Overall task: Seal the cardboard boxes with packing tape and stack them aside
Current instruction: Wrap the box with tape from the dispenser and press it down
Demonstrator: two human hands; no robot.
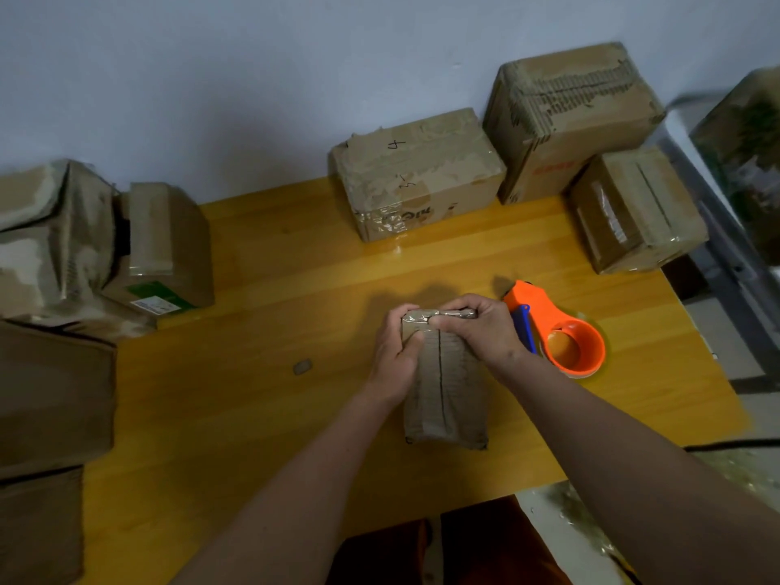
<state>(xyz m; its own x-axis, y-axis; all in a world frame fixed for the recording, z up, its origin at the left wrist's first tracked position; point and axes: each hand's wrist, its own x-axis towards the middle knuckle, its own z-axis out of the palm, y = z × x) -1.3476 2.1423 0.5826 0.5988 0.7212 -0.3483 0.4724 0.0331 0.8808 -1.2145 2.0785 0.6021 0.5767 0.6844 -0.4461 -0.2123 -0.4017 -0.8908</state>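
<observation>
1. Box (443,386) is seen lying flat at the middle of the counter (270,289), its long axis running away from the person, with a dark seam down the middle of the top face.
2. Both hands are set at the far end of the box — the left hand (394,352) is wrapped over the far left corner, with its thumb laid across the top face, and the right hand (481,327) is curled over the far right corner.
3. Fingers of both hands are bent and pressed down onto the far edge, where a glossy strip of tape (434,317) is folded over; the two hands nearly meet at the seam.
4. Neither hand is judged the nearer, since both are already on the box; the near end lies towards the person, well apart from the fingers, and any smoothing along the seam would have to be drawn that way.
5. Dispenser (557,331), orange with a blue part, is lying just right of the right hand, so it would be the easier reach for that hand.
6. Counter surface is yellow wood, smooth and slightly shiny, with a small grey scrap (302,366) left of the box.
7. Other boxes (418,175) are stood along the far edge against a pale wall, and more are piled at the left side (55,242) — room remains clear around the worked box.
</observation>
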